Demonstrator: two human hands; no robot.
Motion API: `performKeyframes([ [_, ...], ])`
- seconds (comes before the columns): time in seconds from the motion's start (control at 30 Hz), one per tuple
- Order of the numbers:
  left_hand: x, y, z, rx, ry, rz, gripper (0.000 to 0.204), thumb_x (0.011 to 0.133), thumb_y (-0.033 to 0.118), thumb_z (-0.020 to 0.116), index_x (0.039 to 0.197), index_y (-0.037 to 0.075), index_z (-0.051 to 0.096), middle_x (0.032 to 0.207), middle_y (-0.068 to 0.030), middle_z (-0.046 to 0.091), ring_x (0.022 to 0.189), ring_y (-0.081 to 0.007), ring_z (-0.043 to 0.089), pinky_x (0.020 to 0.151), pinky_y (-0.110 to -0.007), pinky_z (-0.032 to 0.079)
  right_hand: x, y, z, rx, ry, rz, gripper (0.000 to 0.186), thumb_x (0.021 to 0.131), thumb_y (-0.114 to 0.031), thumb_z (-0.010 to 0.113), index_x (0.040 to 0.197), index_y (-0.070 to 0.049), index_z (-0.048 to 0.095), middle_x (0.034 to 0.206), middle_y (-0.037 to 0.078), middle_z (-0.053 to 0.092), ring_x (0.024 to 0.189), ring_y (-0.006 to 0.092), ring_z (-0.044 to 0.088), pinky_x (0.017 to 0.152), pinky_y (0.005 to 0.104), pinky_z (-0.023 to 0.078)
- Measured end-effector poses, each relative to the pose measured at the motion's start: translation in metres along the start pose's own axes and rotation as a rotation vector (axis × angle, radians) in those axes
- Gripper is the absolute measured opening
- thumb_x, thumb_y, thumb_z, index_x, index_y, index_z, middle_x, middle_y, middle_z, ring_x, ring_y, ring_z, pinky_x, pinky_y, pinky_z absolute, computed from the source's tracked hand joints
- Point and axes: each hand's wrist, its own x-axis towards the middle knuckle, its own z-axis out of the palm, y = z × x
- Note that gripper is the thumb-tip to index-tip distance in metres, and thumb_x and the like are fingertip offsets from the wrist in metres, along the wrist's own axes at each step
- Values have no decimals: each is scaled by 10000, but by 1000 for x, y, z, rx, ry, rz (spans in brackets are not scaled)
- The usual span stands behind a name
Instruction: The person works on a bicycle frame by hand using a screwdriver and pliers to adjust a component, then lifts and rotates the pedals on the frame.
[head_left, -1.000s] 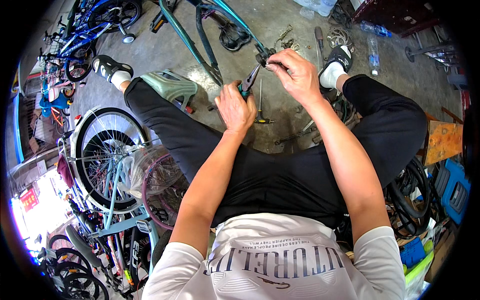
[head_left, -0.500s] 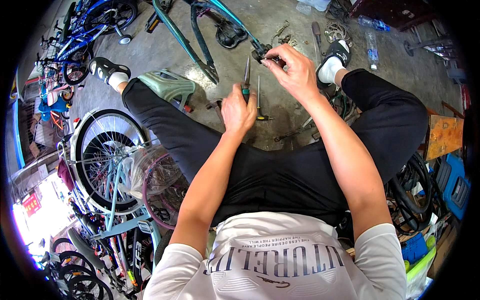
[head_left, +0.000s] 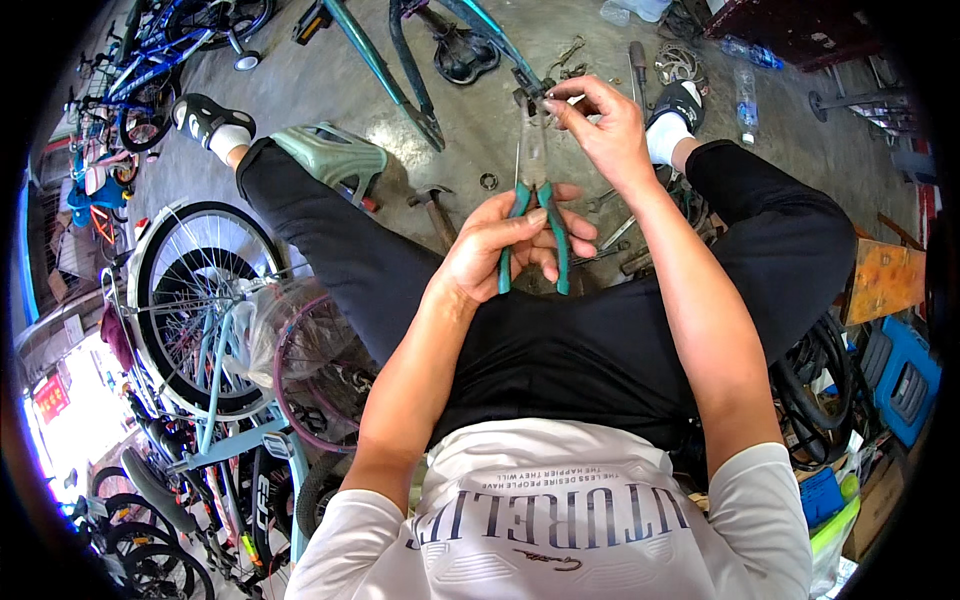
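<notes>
My left hand (head_left: 490, 245) is turned partly palm up around long-nose pliers (head_left: 561, 240) with green handles. Its thumb lies across one handle, and the two handles stand apart. The plier jaws point away from me, toward a small dark metal part (head_left: 530, 98) at the end of a teal bicycle frame (head_left: 495, 32). Blur hides whether the tips touch it. My right hand (head_left: 612, 135) pinches that dark part between thumb and fingertips; what exactly lies between them is hidden.
Between my legs lie a hammer (head_left: 433, 212) and a small ring (head_left: 488, 181). A pale green stool (head_left: 345, 158) is by my left foot. Beyond are a saddle (head_left: 466, 60), screwdriver (head_left: 638, 68), brake disc (head_left: 680, 63) and plastic bottle (head_left: 745, 105). A bicycle wheel (head_left: 270, 260) stands left.
My left hand has rolled palm up and moved slightly right, and the plier handles have spread. The frame end and my right hand have shifted a little to the right.
</notes>
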Motion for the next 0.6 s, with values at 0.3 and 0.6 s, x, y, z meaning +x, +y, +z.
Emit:
performKeyframes([
  [0.3,15,-3,-8,-17,-44,-57,580,1060,233,556,1466,-150,398,1187,-317,679,1037,-379,743,668,-338,629,1,6,-2,56,-21,-17,149,952,-19,689,1094,-25,732,954,35,736,810,111,723,703,263,588],
  [0.6,13,2,-7,37,-15,-55,541,1069,245,553,1435,-139,450,1112,-259,715,942,-285,764,600,-290,602,1,8,-1,85,-27,72,143,975,-52,692,1107,-23,739,915,24,733,783,95,697,693,257,562],
])
